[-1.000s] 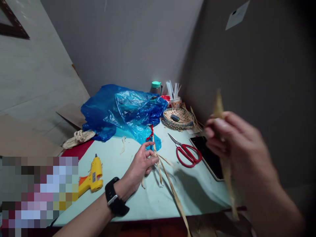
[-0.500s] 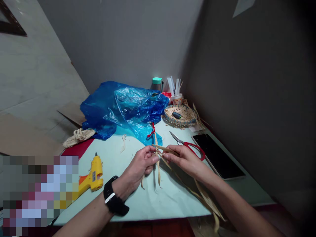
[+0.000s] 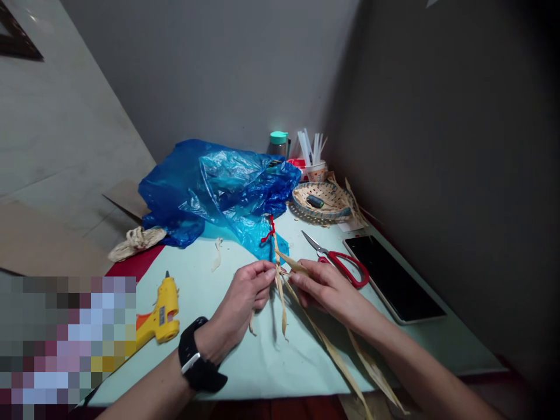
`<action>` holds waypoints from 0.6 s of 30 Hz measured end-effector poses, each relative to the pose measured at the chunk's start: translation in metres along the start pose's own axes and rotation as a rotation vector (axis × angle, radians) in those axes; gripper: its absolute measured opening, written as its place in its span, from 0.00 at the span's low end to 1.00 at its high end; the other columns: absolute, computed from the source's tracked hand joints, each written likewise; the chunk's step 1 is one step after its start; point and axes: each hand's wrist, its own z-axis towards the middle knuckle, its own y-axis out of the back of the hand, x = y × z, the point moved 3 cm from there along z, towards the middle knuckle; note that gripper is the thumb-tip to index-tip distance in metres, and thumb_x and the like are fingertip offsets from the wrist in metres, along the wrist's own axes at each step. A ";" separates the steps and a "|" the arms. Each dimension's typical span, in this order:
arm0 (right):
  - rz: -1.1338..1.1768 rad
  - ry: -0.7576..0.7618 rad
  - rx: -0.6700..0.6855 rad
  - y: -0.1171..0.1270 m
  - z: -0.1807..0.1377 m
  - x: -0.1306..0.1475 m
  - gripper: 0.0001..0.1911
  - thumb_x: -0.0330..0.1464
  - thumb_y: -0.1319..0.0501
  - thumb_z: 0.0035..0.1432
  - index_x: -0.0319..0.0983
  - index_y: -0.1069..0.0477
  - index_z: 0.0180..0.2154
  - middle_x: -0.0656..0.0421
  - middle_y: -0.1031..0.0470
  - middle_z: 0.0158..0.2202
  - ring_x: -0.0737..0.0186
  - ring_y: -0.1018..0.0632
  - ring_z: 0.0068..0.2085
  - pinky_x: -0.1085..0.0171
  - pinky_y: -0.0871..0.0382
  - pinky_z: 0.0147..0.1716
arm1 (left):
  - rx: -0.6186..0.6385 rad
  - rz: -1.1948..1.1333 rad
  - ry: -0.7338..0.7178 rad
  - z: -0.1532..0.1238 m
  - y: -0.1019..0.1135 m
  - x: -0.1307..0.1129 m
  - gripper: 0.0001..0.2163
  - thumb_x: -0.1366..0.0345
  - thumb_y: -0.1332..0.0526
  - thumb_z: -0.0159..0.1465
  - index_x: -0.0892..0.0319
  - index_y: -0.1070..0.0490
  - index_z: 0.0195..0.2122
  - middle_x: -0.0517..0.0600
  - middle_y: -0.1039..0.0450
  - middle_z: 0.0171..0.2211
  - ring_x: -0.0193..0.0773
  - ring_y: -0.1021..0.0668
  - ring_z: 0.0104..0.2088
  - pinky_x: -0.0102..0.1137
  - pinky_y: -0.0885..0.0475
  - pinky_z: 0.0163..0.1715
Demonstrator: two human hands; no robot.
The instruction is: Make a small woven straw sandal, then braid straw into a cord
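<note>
A narrow braid of dried, straw-coloured husk strips [image 3: 277, 248] runs toward me, with red cord [image 3: 270, 226] at its far end. My left hand [image 3: 249, 289] pinches a strip at the braid's left side; a thin end hangs below its fingers. My right hand [image 3: 321, 286], on the other side, has its fingers closed on husk strips. One pale strip stretches from the braid to this hand, and long strips [image 3: 336, 356] trail below it past the table's front edge. Another loose end hangs between the hands. The fingertips partly hide the crossing point.
Red-handled scissors [image 3: 350, 268] and a dark-screened tablet [image 3: 391, 280] lie to the right. A yellow glue gun [image 3: 167, 309] is at left. Behind are a blue plastic bag [image 3: 219, 181], a woven basket [image 3: 301, 201] holding a thread spool [image 3: 315, 202], and a cup of white sticks [image 3: 315, 171].
The strip under my right hand no longer crosses over the braid; it now angles off to the right. My left fingertips have shifted slightly left of the braid. The view has moved a little.
</note>
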 end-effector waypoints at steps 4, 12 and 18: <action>-0.187 0.053 -0.114 0.008 -0.005 0.014 0.22 0.40 0.58 0.69 0.41 0.44 0.24 0.63 0.37 0.19 0.66 0.35 0.22 0.65 0.47 0.24 | -0.035 0.031 -0.026 0.001 0.002 0.000 0.09 0.62 0.36 0.59 0.63 0.30 0.35 0.42 0.40 0.24 0.21 0.49 0.17 0.24 0.58 0.16; -0.677 -0.091 -0.123 -0.006 -0.018 0.030 0.20 0.35 0.52 0.65 0.39 0.38 0.22 0.62 0.38 0.17 0.67 0.42 0.20 0.62 0.57 0.25 | -0.020 0.065 -0.042 0.001 0.000 -0.004 0.08 0.63 0.39 0.62 0.64 0.28 0.36 0.47 0.33 0.29 0.20 0.47 0.17 0.24 0.56 0.17; -0.581 -0.081 -0.005 -0.015 -0.015 0.024 0.21 0.36 0.54 0.67 0.39 0.34 0.24 0.61 0.32 0.20 0.68 0.37 0.22 0.63 0.55 0.25 | -0.006 0.062 -0.060 -0.001 0.000 -0.005 0.08 0.65 0.40 0.63 0.65 0.27 0.37 0.44 0.37 0.23 0.21 0.49 0.16 0.25 0.56 0.17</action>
